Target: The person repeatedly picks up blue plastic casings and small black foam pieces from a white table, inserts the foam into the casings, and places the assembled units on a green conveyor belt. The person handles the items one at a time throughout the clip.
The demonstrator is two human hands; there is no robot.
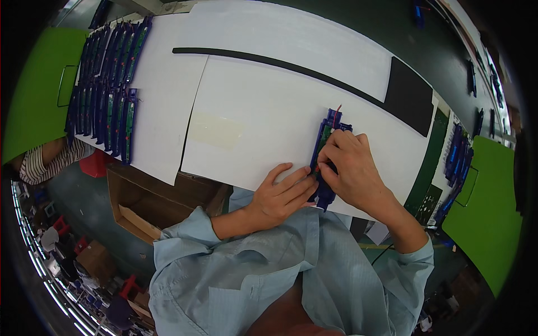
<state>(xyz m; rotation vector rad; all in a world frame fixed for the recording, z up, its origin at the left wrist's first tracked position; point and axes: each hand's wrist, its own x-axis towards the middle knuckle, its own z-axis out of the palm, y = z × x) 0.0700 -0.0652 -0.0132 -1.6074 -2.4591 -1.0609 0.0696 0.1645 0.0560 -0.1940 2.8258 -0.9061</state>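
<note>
A long blue plastic housing (325, 193) with a green circuit board inside lies on the white work surface, slightly right of the middle. A short red wire (338, 108) sticks out at its far end. My left hand (280, 196) is open, its stretched fingers resting against the housing's left side near the close end. Over the middle of the housing, my right hand (350, 165) bends down with fingers and thumb closed in a pinch. Its fingers cover part of the board, so what they pinch is hidden.
Rows of similar blue housings (129, 126) lie at the left, with more housings (457, 157) at the far right. A black strip (269, 64) crosses the white surface (252, 101) to a black sheet (409, 95). Green panels (42, 89) stand either side; a cardboard box (162, 196) sits below. Another person's striped sleeve (39, 165) shows left.
</note>
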